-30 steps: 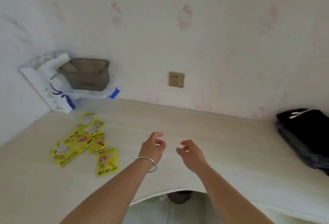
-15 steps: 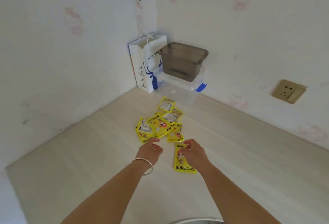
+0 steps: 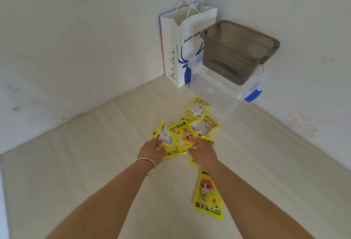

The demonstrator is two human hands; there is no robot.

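On table [image 3: 95, 162] | left hand [image 3: 152, 150], right hand [image 3: 204, 155]: on packet pile [image 3: 182, 134] | 1 packet apart [image 3: 208, 196]

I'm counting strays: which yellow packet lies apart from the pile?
The packet nearest the camera. It lies alone, face up with its cartoon figure showing, and touches no other. The rest overlap in the pile farther off.

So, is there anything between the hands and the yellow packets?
Nothing visible. The left hand and the right hand are at the near edge of the packets, fingertips touching them. A lone packet lies nearer the person, not in the way. Whether the hands grip yet is unclear.
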